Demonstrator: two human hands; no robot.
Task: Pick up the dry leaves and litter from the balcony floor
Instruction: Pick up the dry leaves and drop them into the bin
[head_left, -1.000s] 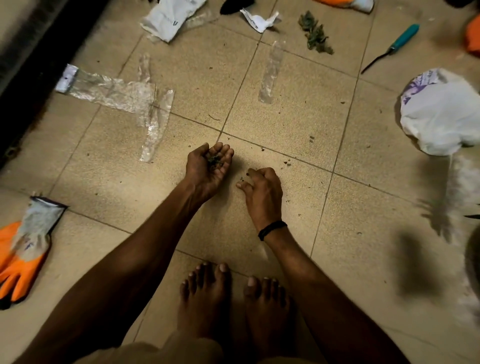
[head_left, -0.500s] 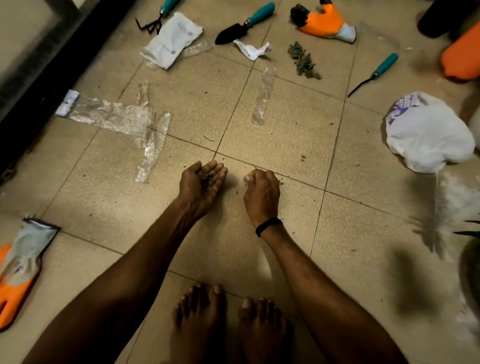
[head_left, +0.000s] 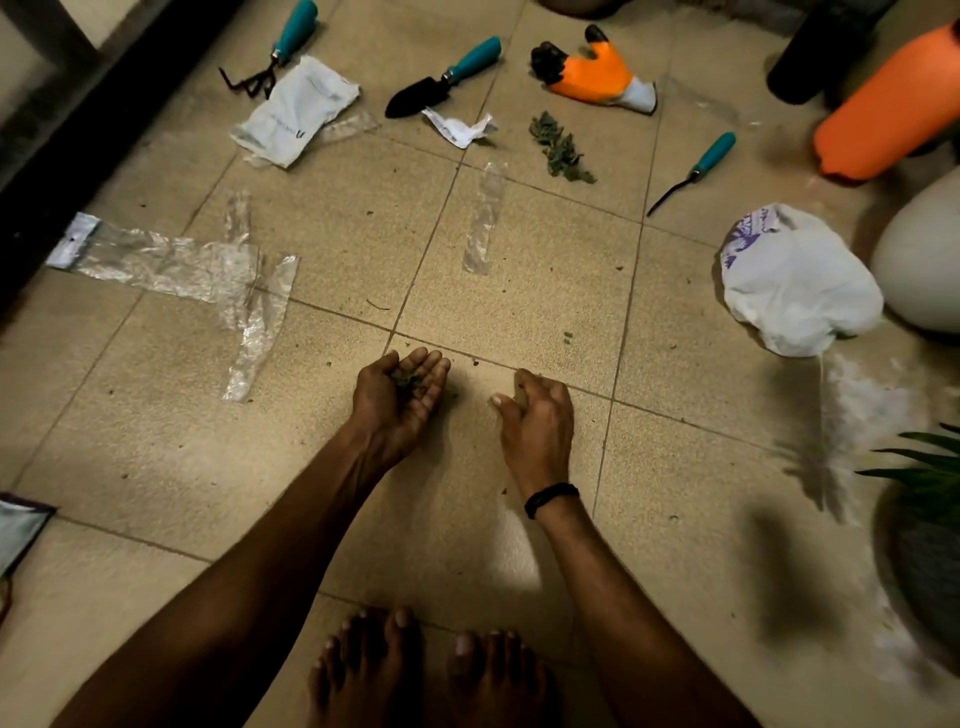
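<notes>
My left hand lies palm up just above the tiled floor, cupped, with a small heap of dry leaf bits in the palm. My right hand is beside it, palm down, its fingers bent to the floor and its thumb spread apart. Litter lies farther out: a green leaf sprig, a clear plastic wrapper, a clear plastic strip, a white paper packet, a torn paper scrap and a small leaf bit.
A white plastic bag lies at the right beside a white pot. A trowel, hand rake, weeder, orange glove and orange container are at the back. A potted plant is at the right edge.
My right hand has drawn a little away from the left and its thumb has spread. The view has tilted up, showing more tools at the back.
</notes>
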